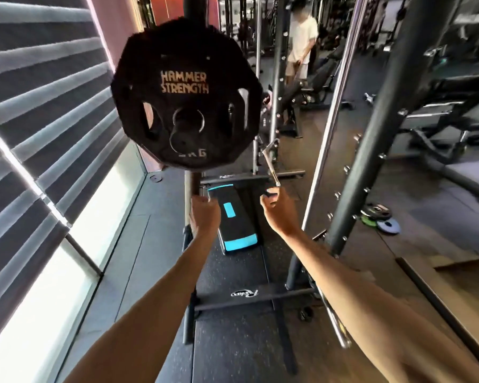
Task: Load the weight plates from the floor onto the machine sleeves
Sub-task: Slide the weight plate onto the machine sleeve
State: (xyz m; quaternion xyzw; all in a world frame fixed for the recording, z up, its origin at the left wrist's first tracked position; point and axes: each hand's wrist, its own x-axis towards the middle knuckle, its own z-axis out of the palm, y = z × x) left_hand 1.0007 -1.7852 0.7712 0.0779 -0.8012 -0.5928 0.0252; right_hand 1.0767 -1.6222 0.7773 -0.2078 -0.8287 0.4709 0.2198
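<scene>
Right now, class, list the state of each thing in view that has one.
Weight plate: loaded on sleeve, hanging upright.
Left hand: grips upright post.
Right hand: holds metal lever.
Floor plates: stacked on floor, unloaded.

Dark speckled rubber flooring (233, 341) lies under a black-and-blue step platform (237, 219). Left of the platform, striped blinds (39, 92) hang over a bright window (33, 313). Beyond it, blurred, stand what may be benches (320, 76) and a person in white (302, 37).
</scene>
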